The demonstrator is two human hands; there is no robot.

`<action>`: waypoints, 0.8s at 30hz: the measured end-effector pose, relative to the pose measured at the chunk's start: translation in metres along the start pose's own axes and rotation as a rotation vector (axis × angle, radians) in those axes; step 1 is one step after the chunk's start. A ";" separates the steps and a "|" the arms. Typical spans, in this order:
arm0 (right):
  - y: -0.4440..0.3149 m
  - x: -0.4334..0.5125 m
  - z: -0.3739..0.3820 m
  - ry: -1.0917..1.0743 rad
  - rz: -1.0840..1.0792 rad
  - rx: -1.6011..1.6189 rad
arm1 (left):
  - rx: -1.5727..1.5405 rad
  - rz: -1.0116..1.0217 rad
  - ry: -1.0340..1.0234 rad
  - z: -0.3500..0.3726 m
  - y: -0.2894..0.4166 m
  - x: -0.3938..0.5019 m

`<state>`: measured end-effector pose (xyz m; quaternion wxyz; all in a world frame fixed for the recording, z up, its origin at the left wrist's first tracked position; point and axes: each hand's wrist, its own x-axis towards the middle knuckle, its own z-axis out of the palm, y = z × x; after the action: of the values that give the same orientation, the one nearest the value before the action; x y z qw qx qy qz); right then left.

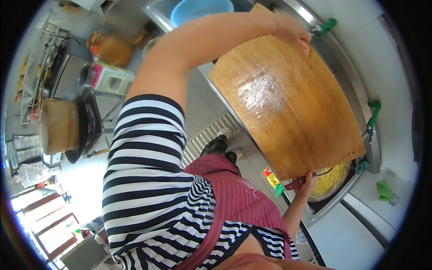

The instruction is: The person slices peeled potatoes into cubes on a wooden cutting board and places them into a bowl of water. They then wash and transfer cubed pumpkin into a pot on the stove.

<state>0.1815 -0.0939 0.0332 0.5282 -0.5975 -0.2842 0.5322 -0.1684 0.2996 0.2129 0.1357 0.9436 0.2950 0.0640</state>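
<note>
A large wooden cutting board, wet and shiny on its upper face, lies across the steel sink in front of me. My left hand reaches over to its far end, the fingers curled at the board's edge. At the near end, my right hand is closed around the riveted, red-brown handle of a knife and touches the board's edge. Most of the blade is hidden. Just beyond this hand, a basin holds yellow cut pieces, partly covered by the board.
Two green-handled taps line the wall side of the sink. A blue plastic basin sits at the far end. Green cloth lies on the right ledge. To the left stand a gas cylinder, a plastic stool and a wok.
</note>
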 end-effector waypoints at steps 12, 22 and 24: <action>0.022 -0.049 -0.004 0.354 0.143 0.105 | 0.137 0.058 -0.155 0.164 0.010 0.110; 0.030 -0.071 0.061 0.612 0.433 0.207 | 0.208 0.450 0.197 0.181 0.002 0.087; 0.030 -0.072 0.067 0.646 0.464 0.233 | 0.313 0.338 0.334 0.143 -0.020 0.090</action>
<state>0.0929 -0.1455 0.0374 0.5201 -0.7184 0.1004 0.4509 -0.0763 0.3359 0.0744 -0.0748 0.9653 0.1581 0.1938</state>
